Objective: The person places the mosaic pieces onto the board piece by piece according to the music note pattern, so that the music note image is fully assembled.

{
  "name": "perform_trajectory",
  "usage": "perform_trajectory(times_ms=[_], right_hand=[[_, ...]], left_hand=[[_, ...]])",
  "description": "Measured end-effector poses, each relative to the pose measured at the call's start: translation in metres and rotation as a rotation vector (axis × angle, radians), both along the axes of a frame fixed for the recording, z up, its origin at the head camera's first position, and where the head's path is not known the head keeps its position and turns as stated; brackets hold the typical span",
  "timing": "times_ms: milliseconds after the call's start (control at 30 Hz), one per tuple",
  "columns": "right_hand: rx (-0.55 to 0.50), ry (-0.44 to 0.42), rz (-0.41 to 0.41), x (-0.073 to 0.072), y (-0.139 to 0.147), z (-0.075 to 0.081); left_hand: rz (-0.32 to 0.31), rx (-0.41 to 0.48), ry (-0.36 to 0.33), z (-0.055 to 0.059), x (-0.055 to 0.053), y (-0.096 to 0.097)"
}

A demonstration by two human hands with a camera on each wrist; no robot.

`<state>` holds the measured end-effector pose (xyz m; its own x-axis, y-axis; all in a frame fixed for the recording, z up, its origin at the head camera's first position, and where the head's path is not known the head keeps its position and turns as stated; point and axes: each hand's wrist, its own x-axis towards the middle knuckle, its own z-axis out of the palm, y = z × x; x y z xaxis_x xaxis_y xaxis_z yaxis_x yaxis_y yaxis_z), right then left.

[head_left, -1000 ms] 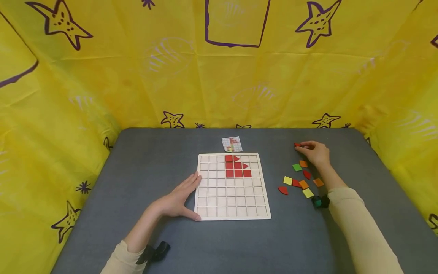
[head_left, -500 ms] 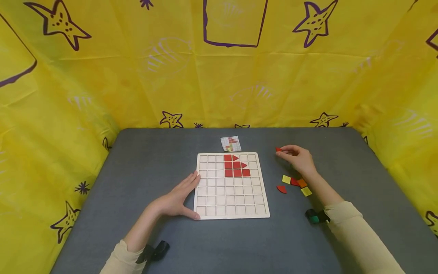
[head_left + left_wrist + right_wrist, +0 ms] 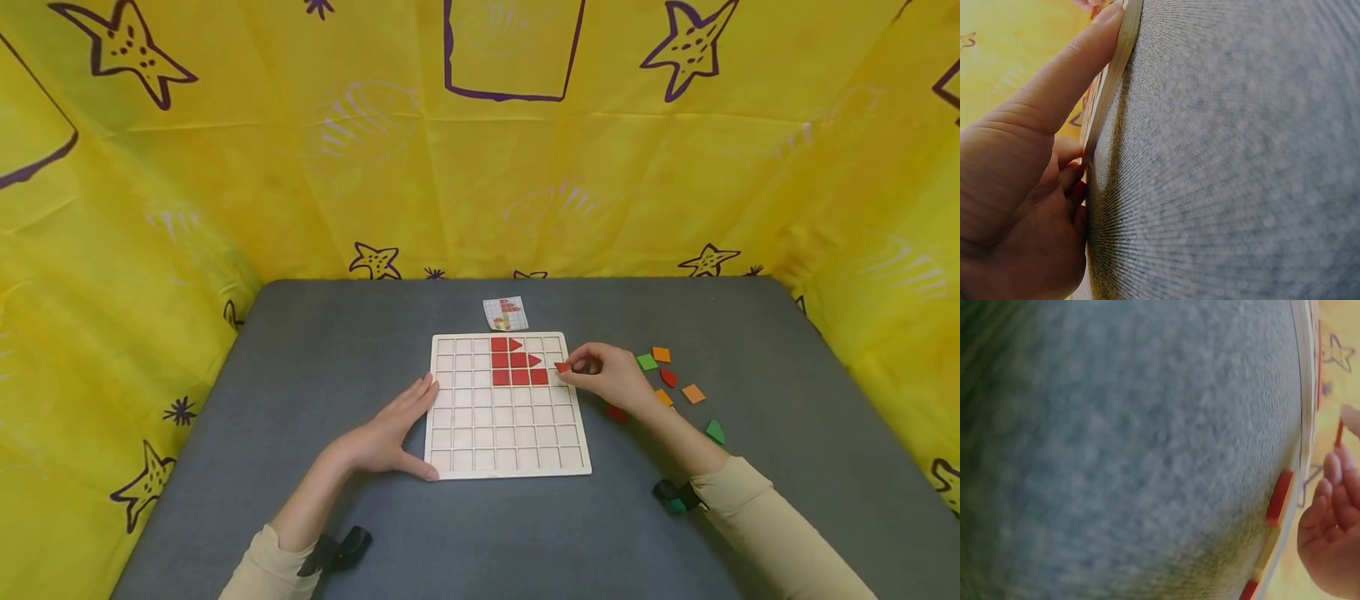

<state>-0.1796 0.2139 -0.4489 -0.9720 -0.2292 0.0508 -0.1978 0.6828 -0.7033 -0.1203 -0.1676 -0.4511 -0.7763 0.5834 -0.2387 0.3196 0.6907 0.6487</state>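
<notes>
A small, flat red tile (image 3: 562,367) is pinched by the right hand (image 3: 611,379) above the right side of the pale wooden gridded board (image 3: 483,416). The board's left edge is touched by the left hand (image 3: 388,432) (thumb spread well away from the fingers). A printed paper card (image 3: 506,313) is seen just beyond the board.
</notes>
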Motion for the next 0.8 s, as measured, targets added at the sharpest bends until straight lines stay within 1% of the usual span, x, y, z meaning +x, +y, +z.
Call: perform_trajectory(times_ms=[133, 267, 367, 500, 633, 800], right_hand=[[0.095, 0.017, 0.03, 0.001, -0.007, 0.0], [0.14, 0.016, 0.036, 0.001, -0.01, -0.001], [0.132, 0.023, 0.04, 0.001, -0.012, -0.003], [0.096, 0.022, 0.042, 0.001, -0.014, -0.004], [0.057, 0.007, 0.044, 0.0, -0.014, -0.006], [0.035, -0.002, 0.048, 0.0, -0.015, -0.008]], left_hand=[[0.0, 0.0, -0.003, 0.0, -0.001, 0.0], [-0.003, -0.001, -0.004, 0.0, -0.001, 0.0], [-0.006, -0.005, -0.003, -0.001, -0.001, 0.0], [-0.005, -0.006, -0.005, -0.001, -0.001, 0.0], [-0.001, -0.005, -0.008, 0.0, -0.001, 0.0], [-0.001, -0.007, -0.004, 0.0, -0.001, 0.0]])
